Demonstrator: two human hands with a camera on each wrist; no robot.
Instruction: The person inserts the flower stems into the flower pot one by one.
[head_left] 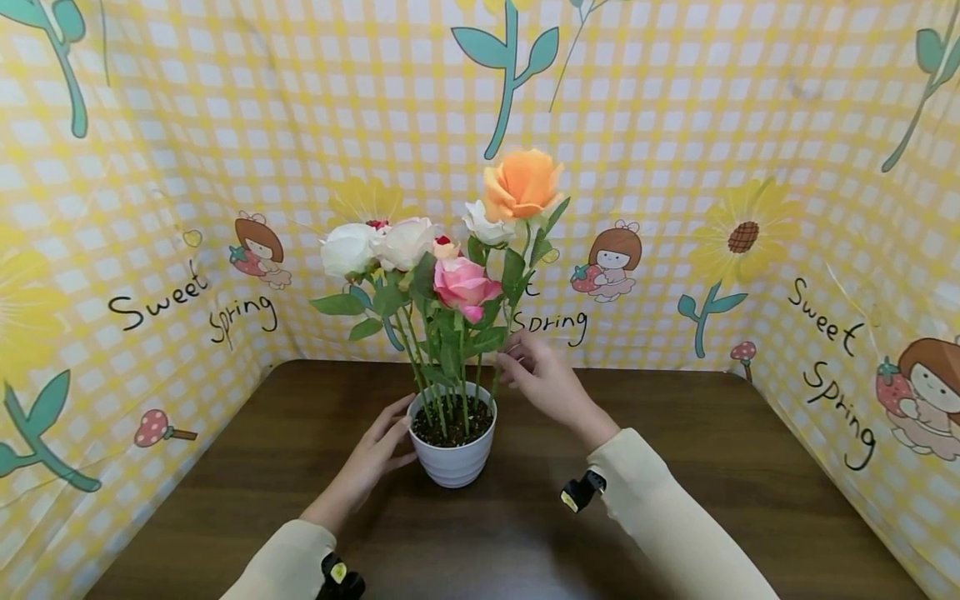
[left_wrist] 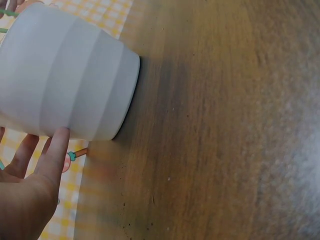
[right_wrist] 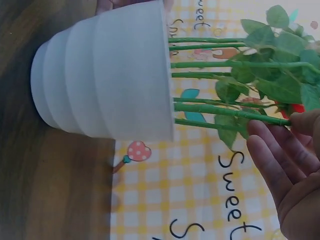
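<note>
A white ribbed flowerpot (head_left: 453, 462) stands upright on the table, with several long-stemmed roses in its dark soil (head_left: 450, 425). My left hand (head_left: 375, 454) rests its fairly straight fingers against the pot's left side; the left wrist view shows the fingertips (left_wrist: 61, 137) touching the ribbed wall. Above the rim at the right, my right hand (head_left: 543, 379) pinches a green rose stem (right_wrist: 220, 111) between thumb and fingers. That stem appears to lead up to the tall orange rose (head_left: 522, 185). A pink rose (head_left: 467, 287) and white roses (head_left: 348, 250) fill the bunch.
The dark wooden table (head_left: 675, 467) carries the pot near its middle. Yellow checked cloth (head_left: 420, 108) printed with flowers and figures hangs behind and on both sides. Small dark crumbs (left_wrist: 130, 225) lie on the wood.
</note>
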